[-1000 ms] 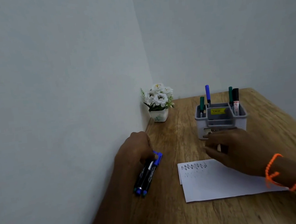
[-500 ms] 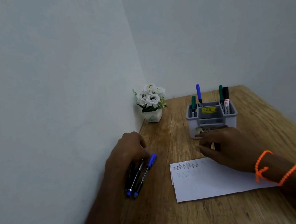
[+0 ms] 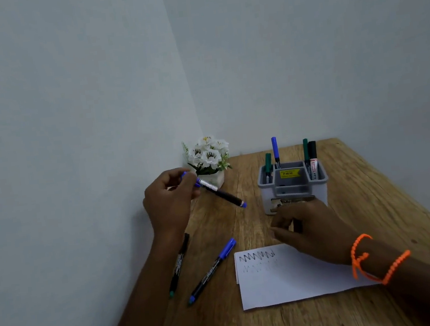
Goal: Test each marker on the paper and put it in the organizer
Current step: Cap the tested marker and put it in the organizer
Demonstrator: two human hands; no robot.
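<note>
Our left hand pinches the blue marker by its cap end, barrel slanting down toward our right hand. That hand hovers loosely curled, holding nothing, over the paper, with the organizer just beyond.

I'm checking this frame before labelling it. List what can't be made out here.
- Right hand, head view: its fingertips curl under the palm, so whether it holds anything is hidden.
- Blue marker in the left hand: its cap end is covered by the fingers.
- Organizer: the yellow sticker's print is too small to read, and the right hand covers its lower front.
- Paper: the right wrist hides its right edge.
</note>
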